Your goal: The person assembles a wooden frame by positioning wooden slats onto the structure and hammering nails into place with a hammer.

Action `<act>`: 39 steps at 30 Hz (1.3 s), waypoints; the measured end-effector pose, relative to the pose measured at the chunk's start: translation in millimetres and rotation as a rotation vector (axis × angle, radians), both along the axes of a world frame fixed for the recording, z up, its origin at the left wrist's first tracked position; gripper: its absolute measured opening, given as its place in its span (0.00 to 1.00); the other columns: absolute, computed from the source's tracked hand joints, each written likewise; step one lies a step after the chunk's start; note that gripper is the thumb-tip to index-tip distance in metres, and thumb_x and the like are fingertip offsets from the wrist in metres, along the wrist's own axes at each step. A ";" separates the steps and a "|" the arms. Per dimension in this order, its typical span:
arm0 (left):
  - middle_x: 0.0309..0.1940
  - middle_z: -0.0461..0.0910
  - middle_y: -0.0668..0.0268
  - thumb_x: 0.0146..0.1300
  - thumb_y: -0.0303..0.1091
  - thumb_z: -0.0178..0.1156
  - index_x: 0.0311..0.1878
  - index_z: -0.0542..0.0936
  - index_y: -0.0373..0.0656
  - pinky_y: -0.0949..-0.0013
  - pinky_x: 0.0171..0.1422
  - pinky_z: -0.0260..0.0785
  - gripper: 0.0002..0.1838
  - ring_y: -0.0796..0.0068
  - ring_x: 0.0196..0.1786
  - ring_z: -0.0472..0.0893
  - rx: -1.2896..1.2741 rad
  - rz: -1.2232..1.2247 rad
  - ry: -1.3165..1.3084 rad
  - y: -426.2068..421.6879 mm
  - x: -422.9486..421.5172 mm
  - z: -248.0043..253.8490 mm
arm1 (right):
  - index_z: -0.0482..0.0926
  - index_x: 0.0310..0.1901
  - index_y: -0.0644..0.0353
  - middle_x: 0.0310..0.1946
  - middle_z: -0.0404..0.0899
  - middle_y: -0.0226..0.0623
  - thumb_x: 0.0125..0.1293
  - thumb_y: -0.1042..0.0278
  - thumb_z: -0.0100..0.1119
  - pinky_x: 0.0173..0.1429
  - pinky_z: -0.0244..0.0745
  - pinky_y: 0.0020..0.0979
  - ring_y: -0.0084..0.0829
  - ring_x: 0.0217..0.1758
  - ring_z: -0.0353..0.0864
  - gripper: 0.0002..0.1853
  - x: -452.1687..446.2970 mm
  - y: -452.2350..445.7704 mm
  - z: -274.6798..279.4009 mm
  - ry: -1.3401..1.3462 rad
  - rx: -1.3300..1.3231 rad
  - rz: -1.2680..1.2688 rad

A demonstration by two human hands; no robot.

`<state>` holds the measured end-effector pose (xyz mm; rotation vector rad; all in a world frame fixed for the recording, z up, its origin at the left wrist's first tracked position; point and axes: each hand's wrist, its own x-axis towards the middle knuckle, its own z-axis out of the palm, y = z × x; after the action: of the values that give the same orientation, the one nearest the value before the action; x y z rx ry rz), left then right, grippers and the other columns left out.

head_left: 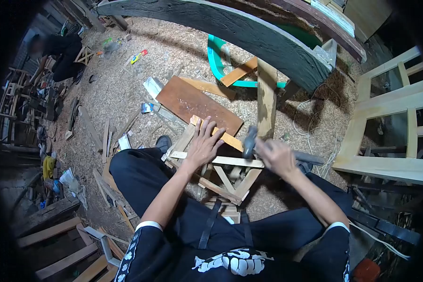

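Hammer [250, 143] at wooden frame [239, 162]

Wood shavings coat the workshop floor [169, 37]; we see a teal plastic rim [214, 61] by a plank [240, 71]. Left hand [203, 145], fingers spread, on an orange-toned wood strip [233, 142] at the frame, between dark-trousered legs [143, 171]. Right hand [278, 159] grips the blurred hammer near the strip's end.

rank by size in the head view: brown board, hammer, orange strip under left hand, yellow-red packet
Largest: brown board
Next: hammer and orange strip, too alike to rank, both partly hidden
Smallest: yellow-red packet
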<state>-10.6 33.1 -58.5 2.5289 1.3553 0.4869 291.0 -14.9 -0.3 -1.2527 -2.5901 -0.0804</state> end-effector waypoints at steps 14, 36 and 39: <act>0.67 0.67 0.52 0.75 0.47 0.53 0.68 0.76 0.50 0.43 0.87 0.35 0.22 0.50 0.82 0.53 0.028 -0.003 0.017 3.5 -5.0 0.2 | 0.83 0.61 0.45 0.28 0.76 0.25 0.67 0.52 0.66 0.29 0.71 0.28 0.23 0.27 0.76 0.22 -9.4 -28.2 3.6 0.030 0.029 0.226; 0.66 0.69 0.54 0.75 0.44 0.55 0.66 0.78 0.50 0.43 0.86 0.38 0.21 0.50 0.81 0.56 0.049 0.013 -0.028 2.3 0.1 1.1 | 0.83 0.63 0.38 0.25 0.72 0.20 0.67 0.56 0.64 0.29 0.69 0.22 0.19 0.27 0.73 0.21 -24.4 -34.5 32.8 0.064 0.241 0.460; 0.64 0.70 0.53 0.75 0.42 0.55 0.65 0.78 0.49 0.44 0.86 0.39 0.20 0.50 0.80 0.57 0.084 0.005 -0.036 1.6 0.0 1.5 | 0.83 0.62 0.39 0.24 0.69 0.19 0.67 0.57 0.63 0.28 0.69 0.24 0.18 0.27 0.73 0.21 -19.5 -32.5 8.1 0.082 0.206 0.453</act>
<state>-10.6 34.7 -57.0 2.5708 1.3557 0.5992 271.5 -47.3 7.8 -0.5706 -2.6431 -0.1961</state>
